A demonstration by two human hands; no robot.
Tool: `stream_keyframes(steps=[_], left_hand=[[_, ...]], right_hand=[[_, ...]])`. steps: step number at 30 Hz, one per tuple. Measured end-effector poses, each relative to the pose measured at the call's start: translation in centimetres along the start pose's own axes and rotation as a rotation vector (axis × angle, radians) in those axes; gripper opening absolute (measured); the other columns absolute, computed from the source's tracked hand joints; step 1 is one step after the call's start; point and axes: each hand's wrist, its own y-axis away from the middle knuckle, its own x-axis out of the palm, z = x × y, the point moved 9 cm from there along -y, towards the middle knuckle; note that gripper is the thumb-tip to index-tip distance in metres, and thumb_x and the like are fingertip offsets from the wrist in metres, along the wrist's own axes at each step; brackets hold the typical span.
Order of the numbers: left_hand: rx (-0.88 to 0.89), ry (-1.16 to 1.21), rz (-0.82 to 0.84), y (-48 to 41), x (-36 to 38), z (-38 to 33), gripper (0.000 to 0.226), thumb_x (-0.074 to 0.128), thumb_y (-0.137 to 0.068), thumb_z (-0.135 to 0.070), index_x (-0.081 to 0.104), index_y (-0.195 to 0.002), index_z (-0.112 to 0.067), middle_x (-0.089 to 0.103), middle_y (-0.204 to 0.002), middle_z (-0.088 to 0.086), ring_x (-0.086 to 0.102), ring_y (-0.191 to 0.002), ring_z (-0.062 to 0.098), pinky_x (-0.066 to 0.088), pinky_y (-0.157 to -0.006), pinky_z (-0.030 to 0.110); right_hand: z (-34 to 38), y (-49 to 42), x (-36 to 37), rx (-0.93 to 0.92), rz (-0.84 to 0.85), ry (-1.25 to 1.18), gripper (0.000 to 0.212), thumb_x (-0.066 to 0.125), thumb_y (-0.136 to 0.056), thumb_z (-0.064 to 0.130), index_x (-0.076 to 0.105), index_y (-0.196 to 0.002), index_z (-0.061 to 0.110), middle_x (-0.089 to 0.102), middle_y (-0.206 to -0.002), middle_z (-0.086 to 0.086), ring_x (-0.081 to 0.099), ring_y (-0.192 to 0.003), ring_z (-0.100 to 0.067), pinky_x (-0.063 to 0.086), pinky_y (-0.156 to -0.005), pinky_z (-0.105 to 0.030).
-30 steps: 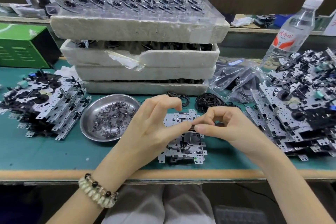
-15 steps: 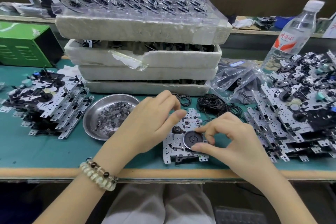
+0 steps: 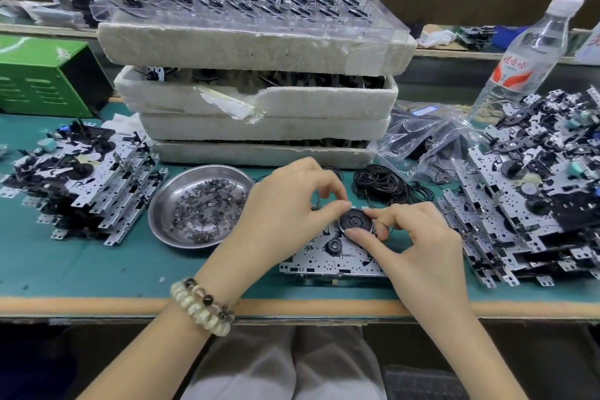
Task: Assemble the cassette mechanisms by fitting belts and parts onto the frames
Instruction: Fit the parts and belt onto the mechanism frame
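Nearest me, on the green counter (image 3: pixel 81 263), lies the metal frame (image 3: pixel 334 256), flat and just behind the front edge. My right hand (image 3: pixel 418 243) pinches the black wheel (image 3: pixel 355 221) on the frame between thumb and forefinger. My left hand (image 3: pixel 285 214) sets its thumb against the wheel's far rim, fingers curled above; I cannot tell whether they grip anything. Left of the frame sits a steel bowl (image 3: pixel 168 201) of small washers, and behind the frame a heap of black belts (image 3: pixel 380 183). Farther back stand stacked foam trays (image 3: pixel 259 101).
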Motion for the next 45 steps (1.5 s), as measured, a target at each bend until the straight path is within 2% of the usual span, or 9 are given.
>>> stream_keyframes(steps=[3,6,11,16,25,33,38,41,45], left_hand=[[-0.050,-0.096,0.055,-1.3,1.0,-0.6,0.014,0.072,-0.080,-0.058,0.071,-0.080,-0.043,0.054,-0.089,-0.017,0.050,-0.086,-0.001,0.032,-0.062,0.018],[-0.092,-0.090,0.104,-2.3,1.3,-0.3,0.017,0.077,-0.075,-0.059,0.072,-0.075,-0.042,0.056,-0.084,-0.020,0.050,-0.088,0.001,0.039,-0.066,0.026],[-0.088,-0.033,0.169,-2.8,1.7,-0.4,0.019,0.081,-0.074,-0.053,0.070,-0.069,-0.038,0.062,-0.084,-0.019,0.056,-0.091,0.005,0.045,-0.075,0.031],[-0.066,-0.063,0.225,-3.2,2.1,-0.6,0.019,0.081,-0.075,-0.052,0.069,-0.069,-0.039,0.064,-0.085,-0.020,0.056,-0.093,0.005,0.041,-0.071,0.029],[-0.054,-0.048,0.247,-3.2,2.3,-0.6,0.027,0.081,-0.075,-0.053,0.061,-0.062,-0.041,0.064,-0.083,-0.020,0.056,-0.092,0.005,0.038,-0.066,0.024],[0.014,-0.101,0.190,-2.2,1.9,-1.9,0.020,0.075,-0.081,-0.053,0.063,-0.075,-0.038,0.056,-0.086,-0.017,0.050,-0.092,0.006,0.034,-0.066,0.028],[0.116,-0.139,0.094,-0.3,1.6,-2.7,0.015,0.062,-0.093,-0.051,0.069,-0.102,-0.042,0.053,-0.104,-0.016,0.044,-0.098,0.007,0.036,-0.070,0.029],[0.123,-0.122,0.054,0.7,1.2,-2.3,0.020,0.058,-0.096,-0.050,0.073,-0.100,-0.037,0.056,-0.105,-0.016,0.046,-0.099,0.009,0.045,-0.072,0.031],[0.087,-0.046,0.032,1.8,0.6,-1.5,0.040,0.045,-0.095,-0.059,0.074,-0.087,-0.033,0.058,-0.097,-0.017,0.047,-0.093,0.006,0.045,-0.075,0.031]], right_hand=[[0.1,0.4,-0.2,0.019,-0.045,0.026,0.035,0.086,-0.069,0.023,0.052,-0.061,0.018,0.058,-0.071,0.014,0.062,-0.096,0.002,0.038,-0.078,-0.004],[0.2,0.8,-0.1,0.056,-0.029,0.080,0.033,0.085,-0.072,0.026,0.054,-0.062,0.019,0.063,-0.082,0.020,0.056,-0.097,-0.012,0.036,-0.083,-0.011],[1.9,2.6,0.9,0.080,-0.044,0.089,0.025,0.073,-0.079,0.040,0.059,-0.068,0.023,0.058,-0.107,0.011,0.039,-0.107,-0.011,0.027,-0.095,-0.012],[4.2,3.7,2.8,0.064,-0.081,0.107,0.027,0.061,-0.082,0.047,0.059,-0.076,0.021,0.058,-0.095,0.014,0.043,-0.097,-0.015,0.037,-0.086,-0.032],[6.5,3.6,3.1,-0.190,-0.069,0.371,0.038,0.054,-0.092,0.049,0.059,-0.073,0.016,0.064,-0.084,0.006,0.051,-0.093,-0.025,0.030,-0.083,-0.033],[3.6,4.0,0.2,-0.154,-0.118,0.315,0.028,0.058,-0.090,0.040,0.068,-0.075,0.018,0.061,-0.112,-0.001,0.044,-0.105,-0.027,0.037,-0.089,-0.040],[1.2,4.1,-2.4,-0.009,-0.153,0.213,0.028,0.055,-0.090,0.039,0.068,-0.077,0.018,0.061,-0.108,-0.001,0.043,-0.108,-0.024,0.027,-0.102,-0.023],[-0.1,4.0,-3.5,0.051,-0.137,0.229,0.030,0.053,-0.091,0.039,0.068,-0.081,0.015,0.061,-0.099,-0.001,0.048,-0.100,-0.026,0.030,-0.096,-0.020],[-1.5,3.6,-3.3,0.128,0.046,0.227,0.026,0.048,-0.095,0.042,0.062,-0.083,0.025,0.056,-0.074,0.014,0.050,-0.074,-0.009,0.034,-0.068,-0.019]])
